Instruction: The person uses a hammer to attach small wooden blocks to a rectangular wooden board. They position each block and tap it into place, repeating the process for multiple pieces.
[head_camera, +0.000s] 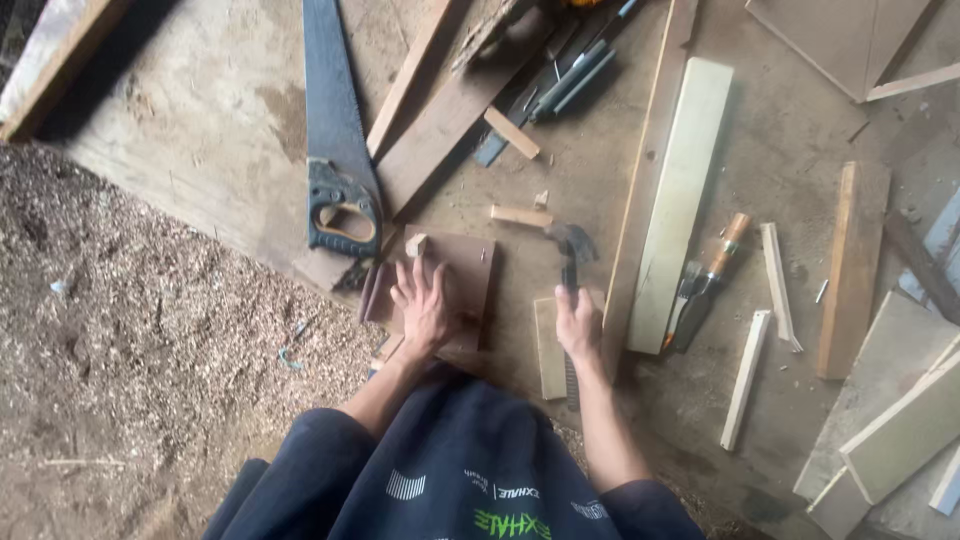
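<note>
My left hand lies flat, fingers spread, on a dark brown wooden board near the front edge of the plywood platform. My right hand grips the handle of a claw hammer, whose head points up and away, just right of the board. A small pale block sits at the board's far left corner. A thin nail stands on the board near its right side.
A hand saw lies left of the board. Long planks, small wood strips, a chisel with a wooden handle and offcuts lie to the right. Sawdust ground spreads left below the platform.
</note>
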